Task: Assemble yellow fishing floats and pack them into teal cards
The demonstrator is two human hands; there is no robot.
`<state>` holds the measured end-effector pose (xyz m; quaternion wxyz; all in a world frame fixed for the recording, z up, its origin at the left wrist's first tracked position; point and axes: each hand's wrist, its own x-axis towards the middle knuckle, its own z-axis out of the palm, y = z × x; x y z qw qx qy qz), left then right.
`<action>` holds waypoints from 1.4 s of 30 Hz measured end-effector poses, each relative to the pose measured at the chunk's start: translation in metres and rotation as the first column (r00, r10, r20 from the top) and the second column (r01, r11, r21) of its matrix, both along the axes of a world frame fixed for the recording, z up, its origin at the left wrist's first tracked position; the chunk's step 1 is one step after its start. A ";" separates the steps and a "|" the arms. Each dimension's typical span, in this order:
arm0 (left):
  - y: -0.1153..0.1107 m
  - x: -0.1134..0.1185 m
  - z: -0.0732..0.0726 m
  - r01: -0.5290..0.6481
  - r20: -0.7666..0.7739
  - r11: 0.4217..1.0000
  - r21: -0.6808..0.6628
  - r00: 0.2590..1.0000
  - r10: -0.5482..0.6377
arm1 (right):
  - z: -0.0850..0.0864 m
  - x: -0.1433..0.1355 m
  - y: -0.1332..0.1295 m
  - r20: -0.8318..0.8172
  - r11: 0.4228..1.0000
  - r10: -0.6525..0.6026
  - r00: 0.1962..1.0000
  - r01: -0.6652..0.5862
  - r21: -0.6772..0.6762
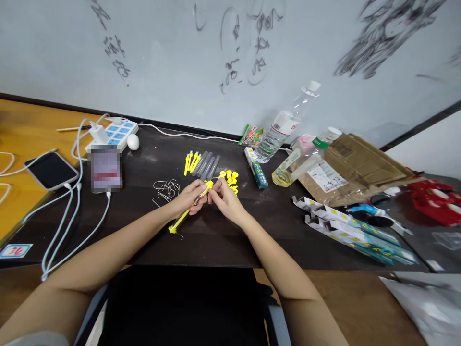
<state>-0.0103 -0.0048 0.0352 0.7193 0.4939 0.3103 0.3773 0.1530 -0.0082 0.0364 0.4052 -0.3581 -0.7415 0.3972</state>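
Observation:
Near the middle of the dark table, my left hand [191, 197] is closed around a yellow rod-like tool [181, 219], which slants down to the left. My right hand [226, 198] pinches at the tool's upper end, where a thin curved wire shows. Left of my hands lies a tangle of bent metal wires [166, 191]. Just beyond them are several yellow pieces [192, 162] and several clear tubes [206, 165]. Small yellow caps [230, 177] sit behind my right hand, which partly hides them.
Two bottles [284, 126] [306, 156], a small green box [256, 168] and a cardboard package [345, 168] stand or lie at the right. Several long boxes [353, 230] lie near the right front. Phones [52, 169], cables and a power strip [120, 132] occupy the left.

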 end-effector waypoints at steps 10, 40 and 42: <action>0.003 0.001 0.001 0.078 0.079 0.964 -0.256 0.995 -0.059 | -0.001 0.000 0.008 -0.180 0.981 0.007 0.984 -0.042 -0.188; 0.006 -0.001 -0.016 0.396 0.475 0.729 -0.559 0.873 -0.110 | 0.018 0.019 0.007 -0.186 0.863 0.216 0.958 -0.277 -0.423; 0.006 -0.001 -0.017 0.403 0.482 0.726 -0.558 0.869 -0.112 | 0.018 0.020 0.007 -0.182 0.853 0.218 0.959 -0.278 -0.441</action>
